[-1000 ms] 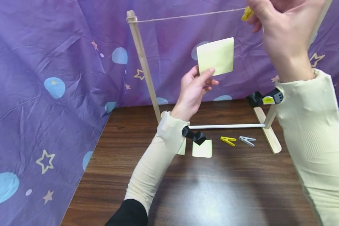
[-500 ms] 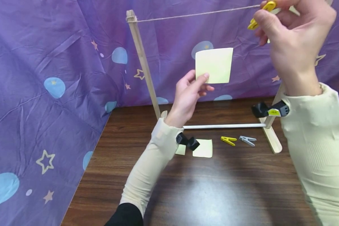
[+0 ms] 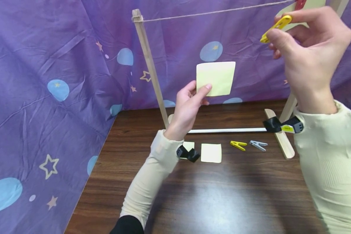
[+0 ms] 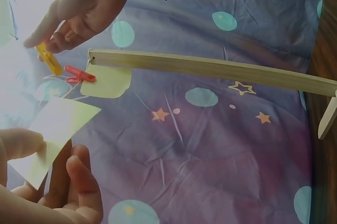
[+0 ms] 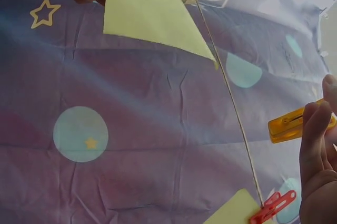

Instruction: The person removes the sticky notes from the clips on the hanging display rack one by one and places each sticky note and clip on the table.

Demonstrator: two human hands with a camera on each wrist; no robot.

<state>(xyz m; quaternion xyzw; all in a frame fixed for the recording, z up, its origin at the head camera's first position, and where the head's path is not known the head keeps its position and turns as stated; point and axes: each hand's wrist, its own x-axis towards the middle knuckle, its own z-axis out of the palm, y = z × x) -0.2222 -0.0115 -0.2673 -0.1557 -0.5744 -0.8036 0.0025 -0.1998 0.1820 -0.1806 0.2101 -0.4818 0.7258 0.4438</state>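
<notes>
My left hand [image 3: 188, 109] pinches a pale yellow sticky note [image 3: 217, 78] by its lower left part, thumb in front and fingers behind. The note is held up below the string [image 3: 216, 13]. At the upper right, my right hand [image 3: 313, 55] pinches a yellow clothespin [image 3: 276, 29] between thumb and fingers, apart from the string. A red clothespin [image 4: 80, 74] fastens another yellow note [image 4: 108, 81] to the string near one post; in the head view my right hand partly covers that note.
The string runs between wooden posts [image 3: 150, 68] joined low down by a white rod [image 3: 228, 130]. On the wooden table [image 3: 219, 201] lie two notes [image 3: 211, 153], a yellow clothespin [image 3: 238, 145] and a grey-blue clothespin [image 3: 258, 145]. A purple patterned cloth [image 3: 61, 113] hangs behind.
My left hand has lowered the note and drawn it slightly left. My right hand has moved down and right, away from the string, with the yellow clothespin, and the hung note shows more.
</notes>
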